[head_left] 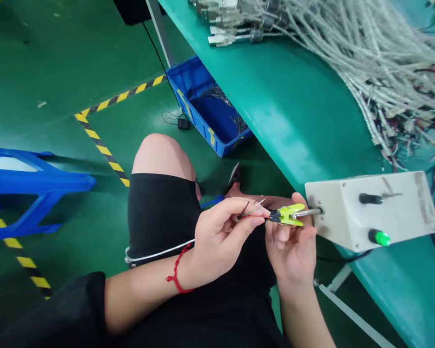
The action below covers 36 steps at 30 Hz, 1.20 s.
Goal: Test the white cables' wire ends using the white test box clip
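A teal workbench (275,96) runs from the far side down the right of the scene, over a green floor (39,58) marked with yellow-and-black tape (105,145). At the far right of the bench lies a big heap of white braided cables (377,63), with USB plugs (221,39) at one end and a tangle of coloured wires at the other. A blue plastic crate (183,72) holding dark wires sits on the floor by the bench, and a blue stool (32,181) stands at the left.

A seated person in black shorts (159,217) works over their lap at the near edge of the bench. Beside them sits a beige box (369,212) with a black knob (370,198), a green button (380,238) and a metal rod (306,212) jutting from its left face. A lime-green clip (288,215) sits on the end of that rod, held closed in the curled fingers of the right hand (290,244). The left hand (217,241), with a red string bracelet (177,270) at the wrist, grips a white cable (159,252) that crosses the lap. Its bare wire ends (255,209) fan out right beside the clip.
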Available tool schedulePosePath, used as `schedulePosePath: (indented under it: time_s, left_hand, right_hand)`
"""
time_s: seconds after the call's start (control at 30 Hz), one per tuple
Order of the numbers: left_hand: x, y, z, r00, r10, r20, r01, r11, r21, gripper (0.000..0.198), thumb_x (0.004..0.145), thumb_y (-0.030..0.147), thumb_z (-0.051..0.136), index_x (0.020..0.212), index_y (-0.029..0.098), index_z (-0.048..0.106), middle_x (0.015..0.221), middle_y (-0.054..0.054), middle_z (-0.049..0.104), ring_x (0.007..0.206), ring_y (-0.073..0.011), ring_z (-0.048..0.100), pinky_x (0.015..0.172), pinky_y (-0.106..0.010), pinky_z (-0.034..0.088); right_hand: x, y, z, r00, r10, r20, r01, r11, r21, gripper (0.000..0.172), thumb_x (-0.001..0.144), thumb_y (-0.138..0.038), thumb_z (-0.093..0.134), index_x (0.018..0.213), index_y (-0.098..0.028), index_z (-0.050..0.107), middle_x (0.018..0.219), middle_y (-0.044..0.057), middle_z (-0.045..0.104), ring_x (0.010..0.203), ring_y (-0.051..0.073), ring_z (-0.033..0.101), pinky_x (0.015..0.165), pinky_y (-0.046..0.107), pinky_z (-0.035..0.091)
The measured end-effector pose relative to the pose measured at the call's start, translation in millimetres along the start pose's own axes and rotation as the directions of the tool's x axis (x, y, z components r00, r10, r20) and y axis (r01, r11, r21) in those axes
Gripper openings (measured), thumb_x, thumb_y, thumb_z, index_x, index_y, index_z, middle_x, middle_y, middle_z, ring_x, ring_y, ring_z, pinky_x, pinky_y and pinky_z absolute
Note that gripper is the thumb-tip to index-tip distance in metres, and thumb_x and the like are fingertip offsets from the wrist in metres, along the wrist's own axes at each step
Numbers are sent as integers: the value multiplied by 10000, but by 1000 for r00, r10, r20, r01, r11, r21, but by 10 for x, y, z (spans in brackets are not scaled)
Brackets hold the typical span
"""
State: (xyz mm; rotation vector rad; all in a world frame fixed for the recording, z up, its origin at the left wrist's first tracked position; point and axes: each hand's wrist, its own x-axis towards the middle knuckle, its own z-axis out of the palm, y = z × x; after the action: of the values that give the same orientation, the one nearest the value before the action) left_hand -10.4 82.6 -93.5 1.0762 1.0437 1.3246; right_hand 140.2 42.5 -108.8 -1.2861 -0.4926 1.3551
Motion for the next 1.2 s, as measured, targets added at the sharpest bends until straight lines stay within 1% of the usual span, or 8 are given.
schedulePosePath:
  time_s: [0.1,0.2,0.3,0.4,0.57,0.9,1.03,1.2]
  left_hand:
    - [-10,-53,-23,1000,23,15,-21,996,-84,164,971,55,752,1080,177,764,1025,-57,833,967,-158,810,876,-230,674]
    - [-6,-98,-32,999,20,29,-16,994,-104,168,975,56,749,1083,184,757,1053,-63,833,992,-168,813,888,-249,683]
    - [-2,-124,-29,999,13,31,-10,995,-101,122,970,89,770,1047,181,748,1060,-71,834,992,-188,820,874,-271,699]
    - [-1,-148,-31,999,22,47,-17,994,-105,133,956,79,782,1033,183,748,1084,-74,837,1006,-199,824,877,-281,704]
    - [-1,-213,-53,996,73,60,-70,996,-57,189,932,38,790,1052,183,763,1098,-78,843,1023,-220,828,892,-307,705]
    - [15,-214,-44,993,109,55,-111,994,25,125,938,73,800,1010,165,755,1042,-82,850,974,-207,834,886,-292,697]
    - [29,-188,-42,992,110,53,-112,993,35,97,934,89,812,973,159,758,1023,-80,854,963,-202,834,880,-285,701]
    - [57,-222,-53,979,191,68,-194,980,47,143,913,62,825,1001,161,773,1037,-79,853,972,-191,833,876,-258,696]
  right_hand:
    - [41,27,53,1000,3,8,-3,999,33,384,979,-640,651,1281,-408,698,503,-99,348,410,112,251,471,279,322]
    - [71,54,105,999,-4,-36,5,1000,16,425,894,-720,720,1150,-381,715,457,-126,197,377,108,119,412,286,229]
    - [107,51,167,996,-25,-84,25,1000,2,450,845,-764,745,1026,-353,708,459,-131,146,390,102,56,403,294,182]
    - [128,30,216,994,-43,-100,46,999,28,401,886,-736,725,952,-341,703,466,-128,102,403,96,15,402,283,171]
    - [130,-8,243,995,-28,-98,35,997,62,366,879,-689,768,924,-332,701,464,-123,88,403,106,50,398,271,210]
    - [137,-21,227,998,-31,-54,32,999,19,394,920,-702,707,911,-316,628,468,-129,98,396,102,72,403,255,239]
    - [134,-11,210,997,-2,-74,7,998,67,406,876,-698,762,931,-314,642,465,-133,124,399,102,76,404,264,239]
    - [124,-7,212,998,23,-66,-10,983,186,363,849,-614,842,953,-299,697,467,-135,160,409,91,73,413,242,243]
